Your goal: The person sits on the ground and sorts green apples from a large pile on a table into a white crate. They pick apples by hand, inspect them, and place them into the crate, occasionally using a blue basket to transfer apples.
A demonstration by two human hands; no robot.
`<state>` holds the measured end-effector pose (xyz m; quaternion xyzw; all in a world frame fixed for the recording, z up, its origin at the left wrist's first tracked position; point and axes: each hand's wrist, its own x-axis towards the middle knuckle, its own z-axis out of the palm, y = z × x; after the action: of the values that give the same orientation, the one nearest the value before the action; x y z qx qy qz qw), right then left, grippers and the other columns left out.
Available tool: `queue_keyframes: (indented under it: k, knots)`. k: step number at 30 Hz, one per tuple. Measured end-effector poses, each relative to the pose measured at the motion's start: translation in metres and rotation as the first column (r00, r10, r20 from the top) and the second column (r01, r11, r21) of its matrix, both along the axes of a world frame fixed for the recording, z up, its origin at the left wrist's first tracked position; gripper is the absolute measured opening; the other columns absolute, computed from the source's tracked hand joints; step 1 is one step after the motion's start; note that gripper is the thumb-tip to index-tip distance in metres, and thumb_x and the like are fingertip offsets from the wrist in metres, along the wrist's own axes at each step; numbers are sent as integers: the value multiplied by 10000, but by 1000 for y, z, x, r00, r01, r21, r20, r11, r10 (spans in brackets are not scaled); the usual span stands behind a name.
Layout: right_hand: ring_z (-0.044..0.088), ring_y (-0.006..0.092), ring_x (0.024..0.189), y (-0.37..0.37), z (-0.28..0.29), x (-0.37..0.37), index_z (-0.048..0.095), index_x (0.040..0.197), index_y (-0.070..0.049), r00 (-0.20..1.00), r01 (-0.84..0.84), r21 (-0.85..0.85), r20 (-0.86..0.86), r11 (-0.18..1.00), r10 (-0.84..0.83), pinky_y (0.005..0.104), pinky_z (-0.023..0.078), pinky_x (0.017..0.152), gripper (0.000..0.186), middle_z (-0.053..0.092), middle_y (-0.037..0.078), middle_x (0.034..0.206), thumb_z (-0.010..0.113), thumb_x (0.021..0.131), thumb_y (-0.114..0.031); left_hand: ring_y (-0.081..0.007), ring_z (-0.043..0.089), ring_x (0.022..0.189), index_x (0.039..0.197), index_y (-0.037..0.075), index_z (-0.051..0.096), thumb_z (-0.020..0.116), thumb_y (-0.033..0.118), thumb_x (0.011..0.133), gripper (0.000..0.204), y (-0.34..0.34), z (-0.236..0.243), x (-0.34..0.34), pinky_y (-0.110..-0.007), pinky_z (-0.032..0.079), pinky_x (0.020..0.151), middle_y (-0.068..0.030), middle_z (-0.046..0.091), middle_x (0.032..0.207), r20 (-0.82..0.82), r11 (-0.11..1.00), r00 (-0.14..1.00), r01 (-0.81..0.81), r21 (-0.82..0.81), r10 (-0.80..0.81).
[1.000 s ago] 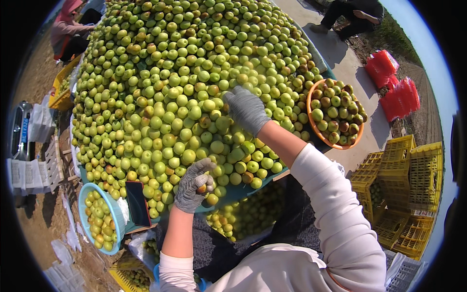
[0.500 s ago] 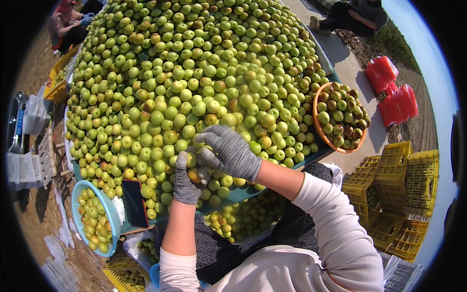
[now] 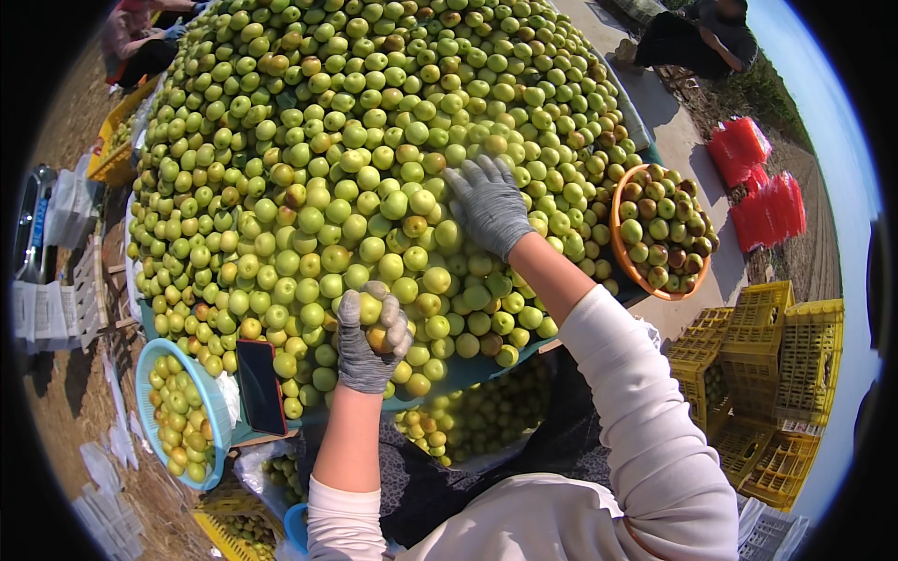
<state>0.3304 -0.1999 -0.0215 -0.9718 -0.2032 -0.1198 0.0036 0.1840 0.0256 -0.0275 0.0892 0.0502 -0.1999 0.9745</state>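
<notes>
A wide heap of green jujubes point(image 3: 309, 224), some with reddish-brown patches, spreads across the table before me. At its near edge my left hand point(image 3: 363, 360), in a grey glove, is closed around a few jujubes point(image 3: 378, 337), with fruit showing between thumb and fingers. My right hand point(image 3: 491, 210), gloved in grey too, reaches farther out to the right. Its fingers lie spread on top of the heap, and I see nothing gripped in them; the palm side is hidden.
A phone point(image 3: 260, 385) and a blue basket of jujubes point(image 3: 221, 425) are at near left. An orange basket point(image 3: 619, 229) of browner fruit sits right. Yellow crates point(image 3: 762, 318) and red bags point(image 3: 767, 210) lie beyond. More jujubes point(image 3: 496, 416) lie below the table edge. Two people sit farther off.
My right hand has left my left hand and moved away, up and to the right, onto the heap. The left hand stays near its place, still holding jujubes.
</notes>
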Motion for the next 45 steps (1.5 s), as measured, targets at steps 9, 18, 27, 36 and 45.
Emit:
queue_keyframes:
  k: [9,18,27,36,45]
  knots:
    - [495,317,1114,-9,13,3,493,1327,-171,988,-78,-72,-142,994,68,439,393,965,491,541,122,1104,577,860,-299,-193,568,574,1044,79,552,520,449,948,383,-1,2,-1,-340,506,474,-58,567,773,9,1000,1000,-6,-15,6]
    - [554,310,1004,-12,12,-20,512,1280,-127,993,-61,-150,-108,987,45,401,493,828,482,551,129,1071,580,805,-78,-187,558,578,1017,93,555,544,437,940,353,-3,6,-1,-320,499,454,-63,550,779,-2,1000,1000,-16,13,16]
    - [645,310,821,-41,41,13,648,1002,-125,902,410,212,-240,887,-360,411,525,742,183,659,126,884,595,845,-202,-201,591,605,1031,88,569,533,432,942,357,-1,5,1,-338,520,477,-63,571,784,23,1000,1000,-11,-24,11]
    - [624,346,975,11,37,-6,453,1314,-116,944,-17,-51,-330,999,-1,435,529,791,580,556,133,1190,621,764,-37,-193,586,613,1023,102,568,540,469,929,379,-4,3,0,-323,510,483,-56,569,798,20,1000,1000,7,15,-8]
    - [657,343,894,11,64,-10,497,1237,-124,879,71,-22,-470,997,-73,427,535,723,422,646,173,973,566,830,-34,-243,630,818,1046,73,605,536,485,918,437,-3,11,0,-360,550,620,-122,626,1052,-97,998,995,-13,-54,8]
